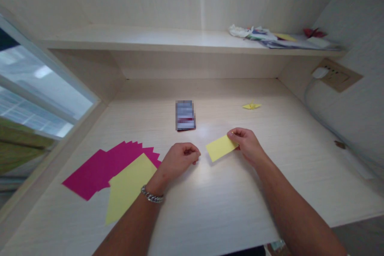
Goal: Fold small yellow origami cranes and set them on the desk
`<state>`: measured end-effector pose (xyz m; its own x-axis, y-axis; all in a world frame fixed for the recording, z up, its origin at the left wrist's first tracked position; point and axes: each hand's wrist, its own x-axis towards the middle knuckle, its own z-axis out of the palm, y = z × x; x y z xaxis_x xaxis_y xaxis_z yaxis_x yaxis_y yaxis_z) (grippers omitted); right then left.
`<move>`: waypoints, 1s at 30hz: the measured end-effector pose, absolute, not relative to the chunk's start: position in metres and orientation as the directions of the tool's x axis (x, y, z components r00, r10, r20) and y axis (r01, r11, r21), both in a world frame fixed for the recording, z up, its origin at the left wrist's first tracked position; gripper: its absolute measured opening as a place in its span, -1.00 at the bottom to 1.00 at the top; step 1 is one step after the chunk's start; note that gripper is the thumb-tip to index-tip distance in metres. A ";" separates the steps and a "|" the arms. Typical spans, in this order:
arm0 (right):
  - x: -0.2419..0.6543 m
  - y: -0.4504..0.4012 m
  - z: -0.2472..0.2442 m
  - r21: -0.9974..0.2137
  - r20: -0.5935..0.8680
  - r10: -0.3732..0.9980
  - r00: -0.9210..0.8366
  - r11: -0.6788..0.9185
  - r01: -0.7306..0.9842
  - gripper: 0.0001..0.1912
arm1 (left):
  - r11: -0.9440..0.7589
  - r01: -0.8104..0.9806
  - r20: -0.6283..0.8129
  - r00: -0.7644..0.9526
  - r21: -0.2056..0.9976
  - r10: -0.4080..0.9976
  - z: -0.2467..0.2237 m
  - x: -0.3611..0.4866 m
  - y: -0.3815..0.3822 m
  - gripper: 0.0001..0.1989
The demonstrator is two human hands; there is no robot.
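My right hand (pixel 246 144) grips a yellow paper rectangle (pixel 220 149) by its right end, thumb on top. Just left of it, my left hand (pixel 183 158) is curled with its fingertips drawn together, apart from that paper; whether anything sits in them I cannot make out. Under and beside my left forearm lies a larger yellow paper sheet (pixel 130 186). It overlaps a fanned stack of magenta paper sheets (pixel 120 164) on the left of the desk. Toward the back right rests a small folded yellow paper crane (pixel 252 106).
A phone-like rectangle (pixel 185 116), its face blurred, lies at the desk's middle. Papers and a crumpled white wrapper (pixel 240 31) sit on the shelf (pixel 150 42) above. A white plug (pixel 320 73) is in the wall socket at right, its cable (pixel 318 114) trailing down.
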<state>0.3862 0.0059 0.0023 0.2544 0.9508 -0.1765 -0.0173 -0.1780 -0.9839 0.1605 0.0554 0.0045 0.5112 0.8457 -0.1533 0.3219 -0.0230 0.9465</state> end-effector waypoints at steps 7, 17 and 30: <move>0.368 0.003 -0.001 -0.969 -0.130 0.991 0.031 -0.134 0.209 -0.77 | 0.059 0.190 -0.153 0.532 0.980 0.833 0.006 0.173 0.045 -0.81; 0.351 0.001 -0.001 -0.957 -0.270 0.960 0.076 -0.258 -0.135 -0.71 | 0.216 0.074 -0.226 0.455 0.974 0.861 0.002 0.177 0.045 -0.85; 0.347 -0.001 -0.005 -0.978 -0.205 0.976 0.073 -0.206 0.017 -0.75 | 0.200 0.102 -0.224 0.467 0.975 0.855 0.002 0.174 0.047 -0.81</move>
